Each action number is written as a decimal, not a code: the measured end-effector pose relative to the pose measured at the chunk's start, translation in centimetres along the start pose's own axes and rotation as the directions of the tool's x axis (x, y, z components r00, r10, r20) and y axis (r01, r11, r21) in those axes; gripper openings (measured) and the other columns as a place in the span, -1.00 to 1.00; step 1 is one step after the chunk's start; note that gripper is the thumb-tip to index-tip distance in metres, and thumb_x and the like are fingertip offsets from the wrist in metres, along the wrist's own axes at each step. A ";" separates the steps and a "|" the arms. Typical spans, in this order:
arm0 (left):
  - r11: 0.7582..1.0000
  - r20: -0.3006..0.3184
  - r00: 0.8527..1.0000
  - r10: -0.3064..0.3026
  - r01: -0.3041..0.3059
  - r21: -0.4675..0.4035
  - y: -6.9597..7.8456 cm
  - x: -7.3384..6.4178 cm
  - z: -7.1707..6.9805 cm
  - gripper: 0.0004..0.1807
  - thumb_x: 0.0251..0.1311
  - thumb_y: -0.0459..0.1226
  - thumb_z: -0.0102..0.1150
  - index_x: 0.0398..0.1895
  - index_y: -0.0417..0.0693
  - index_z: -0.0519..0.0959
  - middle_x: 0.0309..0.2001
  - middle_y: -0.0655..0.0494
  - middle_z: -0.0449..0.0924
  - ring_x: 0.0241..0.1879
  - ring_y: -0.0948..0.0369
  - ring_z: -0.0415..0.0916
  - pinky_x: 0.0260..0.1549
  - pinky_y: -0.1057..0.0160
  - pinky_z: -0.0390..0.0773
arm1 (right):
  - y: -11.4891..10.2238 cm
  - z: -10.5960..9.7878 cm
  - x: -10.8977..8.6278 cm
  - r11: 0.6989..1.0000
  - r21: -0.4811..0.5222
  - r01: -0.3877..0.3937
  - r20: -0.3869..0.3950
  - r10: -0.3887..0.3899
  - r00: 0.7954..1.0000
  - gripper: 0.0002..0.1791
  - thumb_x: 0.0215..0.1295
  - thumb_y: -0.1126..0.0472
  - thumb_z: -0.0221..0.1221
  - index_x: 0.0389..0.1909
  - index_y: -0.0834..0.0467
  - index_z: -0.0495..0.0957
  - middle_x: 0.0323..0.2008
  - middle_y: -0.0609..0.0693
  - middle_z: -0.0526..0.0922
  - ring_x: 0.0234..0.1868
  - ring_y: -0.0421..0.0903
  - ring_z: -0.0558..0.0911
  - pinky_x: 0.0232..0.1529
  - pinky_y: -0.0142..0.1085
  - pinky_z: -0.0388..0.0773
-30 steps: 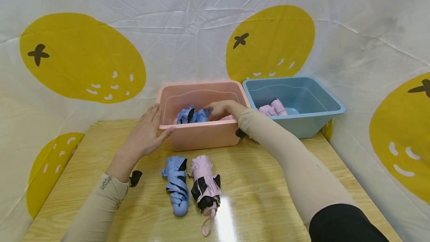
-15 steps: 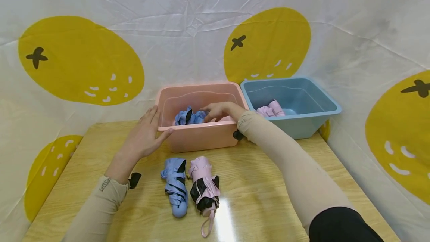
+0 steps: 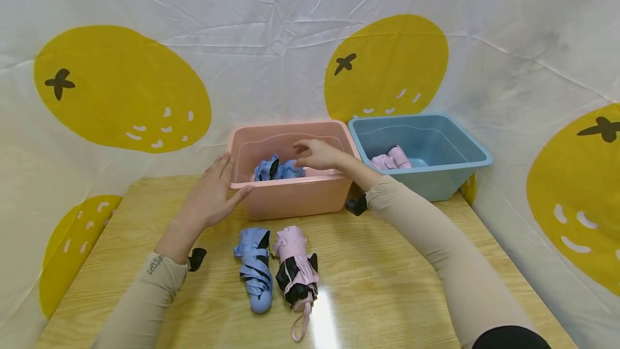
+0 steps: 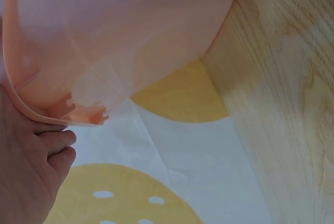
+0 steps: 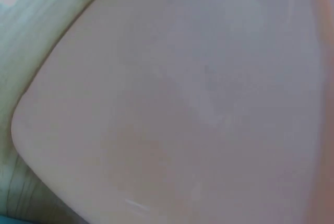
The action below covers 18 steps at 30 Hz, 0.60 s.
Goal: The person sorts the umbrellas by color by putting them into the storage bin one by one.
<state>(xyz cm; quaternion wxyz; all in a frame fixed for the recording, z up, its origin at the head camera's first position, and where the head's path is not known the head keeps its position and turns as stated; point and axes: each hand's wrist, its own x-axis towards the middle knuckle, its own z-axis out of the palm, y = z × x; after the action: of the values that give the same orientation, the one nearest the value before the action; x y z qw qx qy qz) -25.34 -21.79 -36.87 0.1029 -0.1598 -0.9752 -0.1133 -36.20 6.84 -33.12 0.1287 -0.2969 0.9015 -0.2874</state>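
In the head view, my left hand rests against the left front corner of the pink bin, its thumb at the front rim. The left wrist view shows the fingers at the bin's rim. My right hand hovers inside the bin's opening at the right, fingers loosely bent and holding nothing. Just left of its fingertips lies a folded blue umbrella in the bin, partly hidden by the front rim. The right wrist view is filled by the pink bin's wall, with the hand hidden.
A blue bin stands right beside the pink one, with a folded pink umbrella inside. On the wooden table, in front, lie another blue umbrella and a pink-and-black umbrella side by side. A patterned cloth hangs behind.
My right hand has let go of the blue umbrella and lifted slightly up and to the right, its sleeve drawing back right. The left hand stays at the bin's corner.
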 end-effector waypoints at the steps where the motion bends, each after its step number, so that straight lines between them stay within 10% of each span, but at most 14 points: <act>1: 1.000 -0.002 1.000 0.001 -0.001 -0.001 0.0 0.0 0.0 0.06 0.23 0.35 -0.26 0.48 -0.29 -0.16 0.50 -0.19 -0.23 0.47 -0.10 -0.24 0.38 -0.14 -0.06 | -0.3 0.0 -0.6 1.000 -0.015 0.019 -0.033 -0.020 0.999 -0.36 0.30 0.03 0.17 0.36 0.09 0.27 0.23 0.05 0.45 0.06 0.01 0.56 0.03 -0.19 0.54; 8: 1.000 0.015 1.000 0.006 -0.006 -0.001 0.1 0.0 0.0 0.07 0.23 0.36 -0.28 0.48 -0.29 -0.17 0.50 -0.19 -0.24 0.47 -0.11 -0.24 0.38 -0.14 -0.06 | -2.1 0.7 -4.7 0.986 -0.052 0.159 -0.246 -0.167 0.955 -0.48 0.27 0.06 0.22 0.23 0.08 0.42 0.14 0.00 0.51 -0.09 -0.08 0.59 -0.20 -0.31 0.58; 18: 1.000 0.013 1.000 0.006 -0.006 -0.007 0.0 0.0 0.0 0.07 0.24 0.36 -0.32 0.48 -0.29 -0.20 0.50 -0.20 -0.27 0.47 -0.12 -0.26 0.38 -0.14 -0.07 | -3.6 3.8 -9.3 0.932 -0.047 0.360 -0.526 -0.329 0.784 -0.71 0.21 0.25 0.23 -0.03 0.15 0.55 -0.10 0.05 0.55 -0.25 -0.09 0.56 -0.27 -0.26 0.64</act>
<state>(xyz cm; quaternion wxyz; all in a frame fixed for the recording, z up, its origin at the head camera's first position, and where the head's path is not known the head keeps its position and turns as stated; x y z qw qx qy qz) -25.31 -21.83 -36.84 0.0963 -0.1638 -0.9750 -0.1153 -25.68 8.51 -33.45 -0.1692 -0.3626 0.8241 -0.4010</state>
